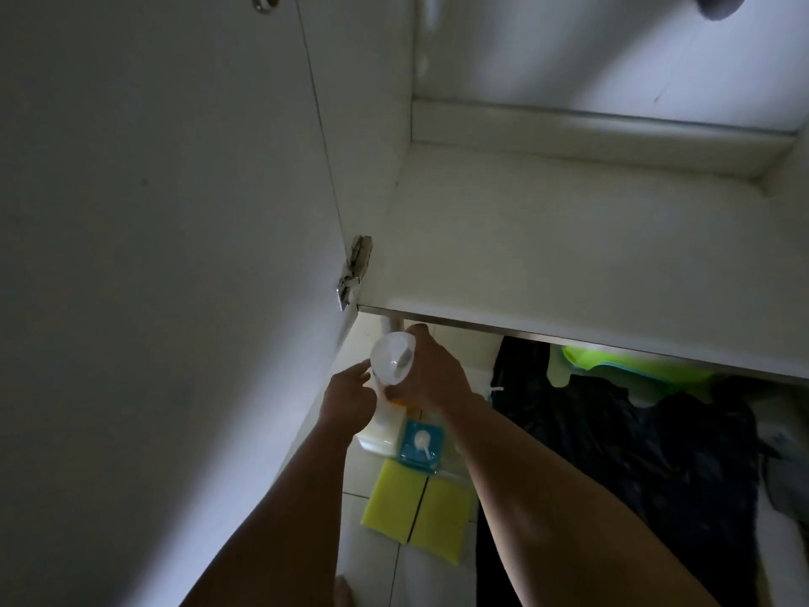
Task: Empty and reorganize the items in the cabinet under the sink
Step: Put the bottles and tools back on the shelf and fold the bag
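The cabinet shelf [569, 238] looks bare from where I stand, and everything I can see sits on the tiled floor [367, 562] below its front edge. The right hand [433, 374] has its grip clamped round a white spray bottle [392, 357], just under the shelf edge near the door hinge [355, 269]. The left hand [348, 398] hovers beside the bottle with fingers apart, holding nothing that I can make out. Further out from the shelf lie a pale jug [378, 427], a blue packet [421, 442] and two yellow sponges [418, 506]. To the right of these, a dark bag [634, 435] slumps under the shelf.

The light is poor, so I'd worry the bottle gets set down on the jug and tips, or the trigger gets squeezed by mistake.
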### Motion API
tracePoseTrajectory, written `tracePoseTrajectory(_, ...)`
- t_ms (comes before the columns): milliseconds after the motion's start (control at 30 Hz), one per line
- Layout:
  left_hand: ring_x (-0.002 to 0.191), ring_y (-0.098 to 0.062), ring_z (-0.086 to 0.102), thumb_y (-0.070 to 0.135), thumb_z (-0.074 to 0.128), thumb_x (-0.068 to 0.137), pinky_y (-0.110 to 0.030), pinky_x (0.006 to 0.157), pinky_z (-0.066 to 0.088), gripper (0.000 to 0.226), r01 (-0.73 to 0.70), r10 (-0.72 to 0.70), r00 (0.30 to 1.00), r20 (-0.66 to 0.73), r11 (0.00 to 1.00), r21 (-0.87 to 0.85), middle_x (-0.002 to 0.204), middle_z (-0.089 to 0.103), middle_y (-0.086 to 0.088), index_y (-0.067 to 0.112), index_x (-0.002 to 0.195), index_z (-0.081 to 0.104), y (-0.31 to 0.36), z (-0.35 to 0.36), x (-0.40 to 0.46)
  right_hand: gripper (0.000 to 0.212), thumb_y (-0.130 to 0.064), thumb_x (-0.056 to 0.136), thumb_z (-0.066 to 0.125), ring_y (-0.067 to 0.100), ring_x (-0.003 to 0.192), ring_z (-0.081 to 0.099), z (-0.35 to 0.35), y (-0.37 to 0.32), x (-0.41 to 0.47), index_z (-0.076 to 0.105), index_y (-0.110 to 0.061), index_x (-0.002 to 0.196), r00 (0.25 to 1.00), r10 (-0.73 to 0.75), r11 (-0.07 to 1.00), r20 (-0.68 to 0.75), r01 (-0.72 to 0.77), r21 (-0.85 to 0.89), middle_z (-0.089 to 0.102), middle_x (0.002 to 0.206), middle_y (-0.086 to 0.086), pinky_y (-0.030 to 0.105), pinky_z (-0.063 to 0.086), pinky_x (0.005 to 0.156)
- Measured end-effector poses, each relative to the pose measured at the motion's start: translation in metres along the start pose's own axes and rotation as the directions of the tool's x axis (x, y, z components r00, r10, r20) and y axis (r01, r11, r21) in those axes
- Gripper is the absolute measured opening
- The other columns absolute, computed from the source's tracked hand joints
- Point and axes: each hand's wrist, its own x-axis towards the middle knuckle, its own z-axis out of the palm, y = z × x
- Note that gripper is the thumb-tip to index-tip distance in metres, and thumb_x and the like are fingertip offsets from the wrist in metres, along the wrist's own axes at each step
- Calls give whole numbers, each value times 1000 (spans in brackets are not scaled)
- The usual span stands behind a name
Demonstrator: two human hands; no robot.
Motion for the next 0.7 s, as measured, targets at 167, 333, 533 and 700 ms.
tracePoseTrajectory(167, 140, -24, 46, -13, 54, 85, -26, 108, 37, 67, -108, 108, 994, 13, 994, 19, 148, 52, -6, 17, 146, 51, 11, -5, -17, 85, -50, 54, 89, 14, 101, 63, -42, -17, -26, 43, -27, 122, 991, -55, 987, -118, 72, 143, 61, 113, -9, 30, 55, 84)
tracePoseTrajectory(333, 112, -16, 61, 23, 76, 82, -28, 86, 45, 72, -293, 296, 954, -40, 954, 70, 130, 64, 10, 38, 146, 47, 52, -6, -55, 87, -51, 58, 91, 14, 101, 64, -120, -55, -57, 47, -22, 127, 972, -141, 970, -187, 173, 169, 63, 117, -6, 31, 56, 87)
tracePoseTrajectory(533, 100, -7, 58, 40, 87, 72, -22, 75, 44, 75, -438, 427, 895, -125, 896, -72, 111, 61, 20, 34, 136, 49, 121, 6, -66, 86, -42, 58, 92, 13, 102, 61, -185, -81, -67, 45, -24, 126, 946, -167, 946, -278, 232, 224, 60, 116, -7, 32, 55, 87)
tracePoseTrajectory(700, 97, -7, 66, 43, 88, 68, -20, 69, 48, 74, -473, 454, 874, -174, 877, -88, 106, 65, 22, 38, 130, 48, 140, 36, -30, 86, -37, 57, 92, 14, 100, 62, -196, -66, -40, 43, -24, 127, 939, -123, 947, -320, 207, 246, 59, 112, -8, 33, 57, 84)
